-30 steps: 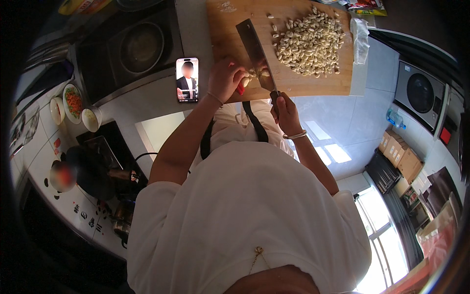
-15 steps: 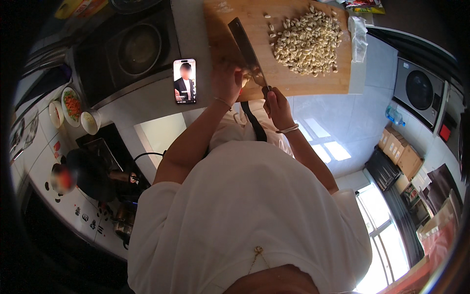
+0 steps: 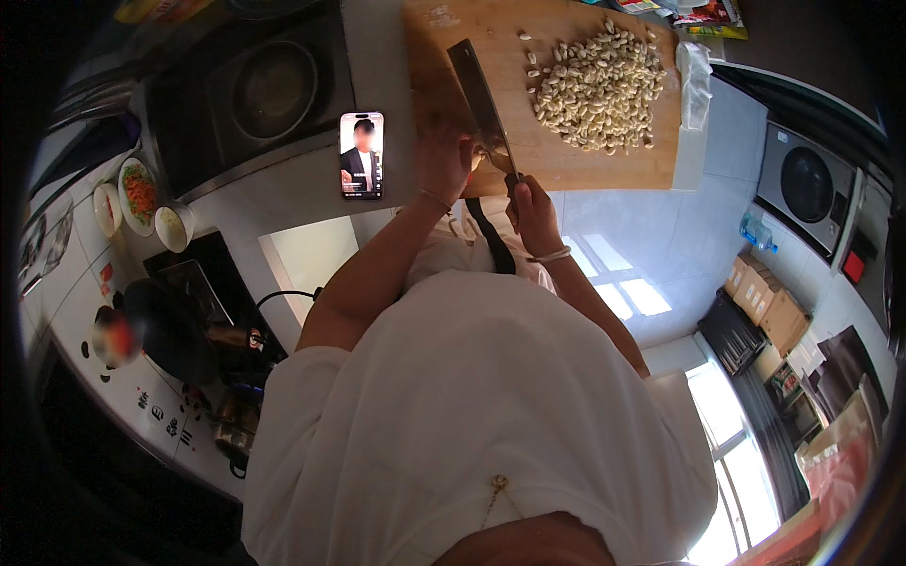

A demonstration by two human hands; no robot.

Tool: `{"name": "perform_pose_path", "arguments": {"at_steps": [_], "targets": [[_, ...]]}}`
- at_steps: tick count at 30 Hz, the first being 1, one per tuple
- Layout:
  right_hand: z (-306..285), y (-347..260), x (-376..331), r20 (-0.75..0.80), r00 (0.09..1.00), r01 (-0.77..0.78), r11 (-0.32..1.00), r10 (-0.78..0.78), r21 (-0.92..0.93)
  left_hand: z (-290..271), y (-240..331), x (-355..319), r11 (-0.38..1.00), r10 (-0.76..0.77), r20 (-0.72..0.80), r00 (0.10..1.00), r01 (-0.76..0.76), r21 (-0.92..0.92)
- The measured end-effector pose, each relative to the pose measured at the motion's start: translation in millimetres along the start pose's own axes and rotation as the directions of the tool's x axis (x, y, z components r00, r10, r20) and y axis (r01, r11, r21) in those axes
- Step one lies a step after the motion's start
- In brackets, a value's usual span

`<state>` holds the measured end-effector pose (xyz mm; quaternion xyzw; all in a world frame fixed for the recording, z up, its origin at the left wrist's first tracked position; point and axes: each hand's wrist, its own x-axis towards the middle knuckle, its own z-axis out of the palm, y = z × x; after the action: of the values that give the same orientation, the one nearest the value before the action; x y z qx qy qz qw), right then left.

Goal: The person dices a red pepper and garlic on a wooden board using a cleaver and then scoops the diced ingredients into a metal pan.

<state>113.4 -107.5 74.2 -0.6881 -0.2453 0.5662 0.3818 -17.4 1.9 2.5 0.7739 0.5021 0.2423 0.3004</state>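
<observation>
My right hand [image 3: 534, 215] grips the handle of a cleaver [image 3: 483, 106], whose long dark blade points away from me over the wooden cutting board [image 3: 604, 174]. Close beside the blade's handle end, my left hand [image 3: 444, 162] is bent at the board's near left part with its fingers drawn together. Something small and yellowish shows at its fingertips, too small and shaded to name. On the right half of the board lies a heap of small pale curled pieces [image 3: 600, 94], with a few strays at its left edge.
Left of the board lies a lit phone [image 3: 361, 157] on the counter. Beyond it a round pan [image 3: 275, 89] sits on a dark stove. Bowls and a plate of orange-green food [image 3: 138, 196] stand far left, near another person [image 3: 165, 330]. A white bag [image 3: 694, 83] touches the board's right edge.
The whole view has shifted slightly, so board and phone appear a little lower or further right. Both hands keep nearly the same place, and the cleaver is still in my right hand.
</observation>
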Motion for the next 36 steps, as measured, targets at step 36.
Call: {"name": "perform_pose_path", "arguments": {"at_steps": [36], "targets": [[-8,-17,-17,-0.004,1.000,0.018,0.989,-0.017,0.146,-3,7,4,0.990,0.106,-0.001,0.994,-0.105,0.099]]}}
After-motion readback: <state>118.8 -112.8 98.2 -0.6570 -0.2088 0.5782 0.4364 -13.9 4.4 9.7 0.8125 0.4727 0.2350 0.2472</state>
